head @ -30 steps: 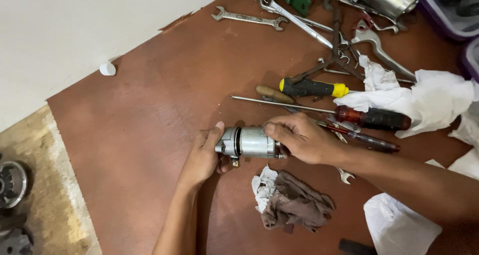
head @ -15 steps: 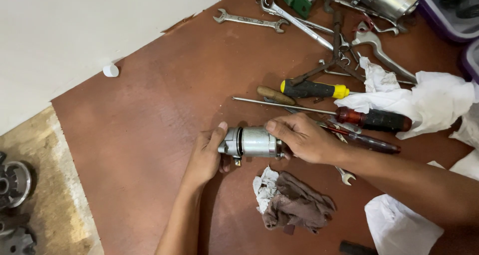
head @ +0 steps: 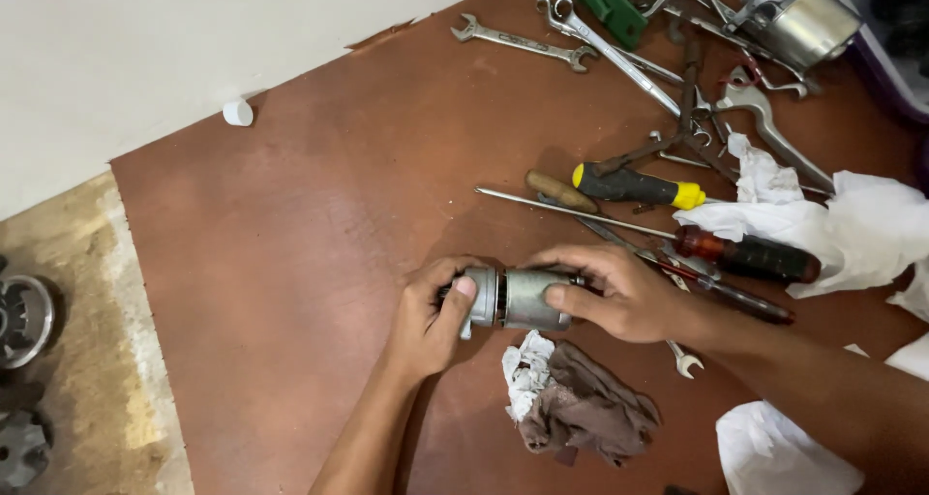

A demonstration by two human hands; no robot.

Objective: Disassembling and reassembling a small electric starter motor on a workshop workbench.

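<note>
Grey metal cylinder (head: 518, 299), motor-housing type w/ a seam round its middle, lies on its side on the brown board (head: 319, 224), near centre of view. Left hand (head: 431, 311) closed on its 9 o'clock end, thumb laid over the end cap; right hand (head: 619, 292) closed on the 3 o'clock end, fingers curled over the top. Vs. 1 s ago: the grip looks the same, and the part sits in roughly the same spot rel. to the rag & tools. The left thumb now sits further onto the cap, so the two halves look pressed together, prob. being seated or twisted. Crumpled rag (head: 576, 403) just beside at 6 o'clock. Screwdrivers (head: 639, 185) at 1 o'clock, spanners (head: 523, 42) at 12, white cloth (head: 852, 234) at 3.
</note>
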